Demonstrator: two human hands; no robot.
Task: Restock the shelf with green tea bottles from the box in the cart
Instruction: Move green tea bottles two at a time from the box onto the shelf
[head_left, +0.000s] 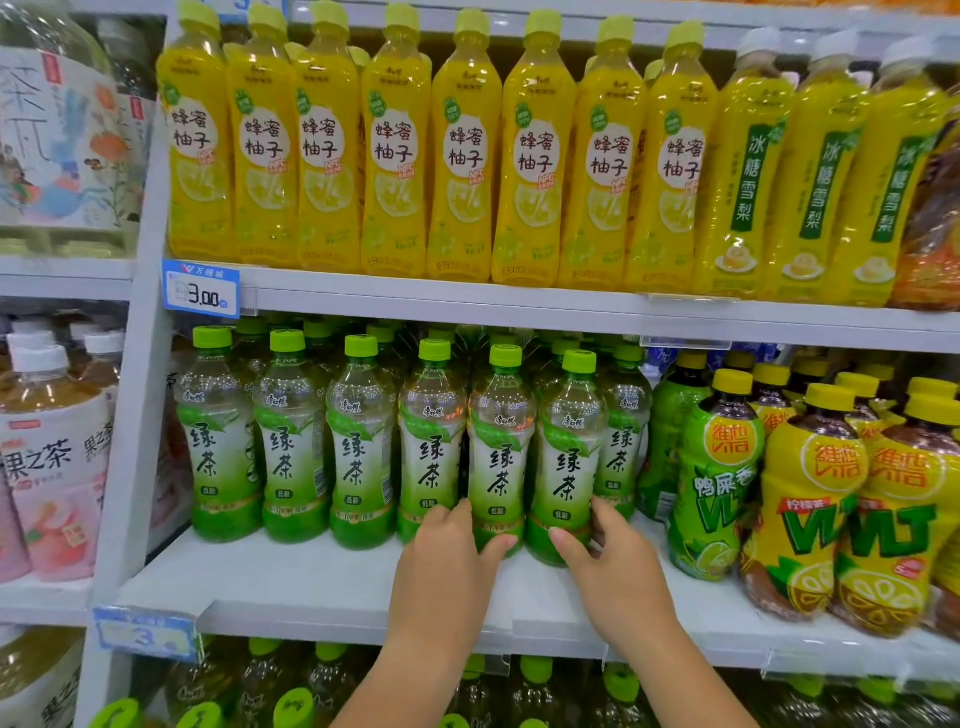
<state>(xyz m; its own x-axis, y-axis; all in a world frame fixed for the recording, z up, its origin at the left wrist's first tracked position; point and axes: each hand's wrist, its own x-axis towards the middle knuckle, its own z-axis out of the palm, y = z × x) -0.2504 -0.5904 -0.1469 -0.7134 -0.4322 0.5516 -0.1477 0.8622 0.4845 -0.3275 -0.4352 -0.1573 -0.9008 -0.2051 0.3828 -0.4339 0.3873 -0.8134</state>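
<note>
Several green tea bottles with green caps stand in rows on the middle shelf (311, 587). My left hand (447, 566) grips the base of one front-row green tea bottle (501, 457), thumb on its right side. My right hand (608, 561) grips the base of the neighbouring green tea bottle (569, 467) to the right, thumb in front and fingers behind. Both bottles stand upright on the shelf board. The box and the cart are out of view.
Yellow honey-pomelo bottles (395, 150) fill the shelf above. Lemon tea bottles (810, 499) with yellow caps crowd the right of the middle shelf. Big bottles (47, 441) stand in the left bay. More green-capped bottles (535, 691) sit on the shelf below.
</note>
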